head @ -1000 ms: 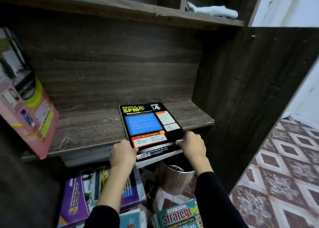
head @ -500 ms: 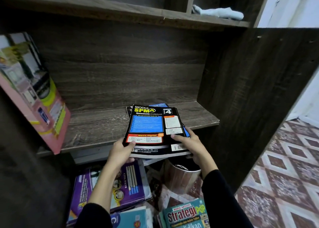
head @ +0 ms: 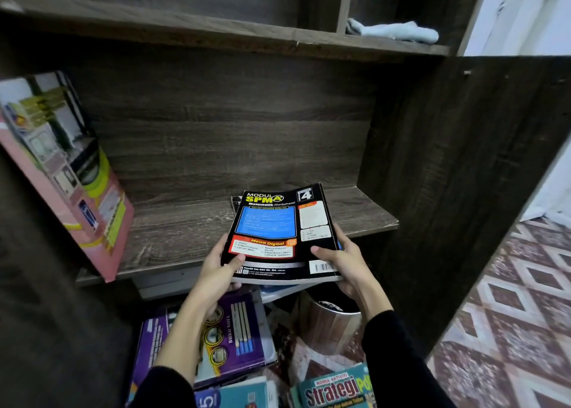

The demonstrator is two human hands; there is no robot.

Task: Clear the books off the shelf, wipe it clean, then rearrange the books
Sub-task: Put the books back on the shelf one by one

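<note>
A black "Modul SPM" book [head: 278,231] tops a small stack of books held at the front edge of the wooden shelf [head: 173,237]. My left hand [head: 221,267] grips the stack's near left corner, thumb on the cover. My right hand [head: 346,257] grips the near right corner, thumb beside the barcode. The stack's near end is tilted up off the shelf and overhangs its edge. A pink book [head: 65,172] leans tilted at the shelf's left end.
A light blue cloth [head: 392,32] lies on the upper shelf at the right. Below the shelf lie a purple book [head: 228,339], a teal "Strategi" book [head: 336,389] and a metal canister [head: 330,318]. Patterned floor tiles [head: 509,315] spread to the right.
The stack went from lying flat on the shelf to being lifted at its near end. Both hands shifted from the front edge to gripping the near corners.
</note>
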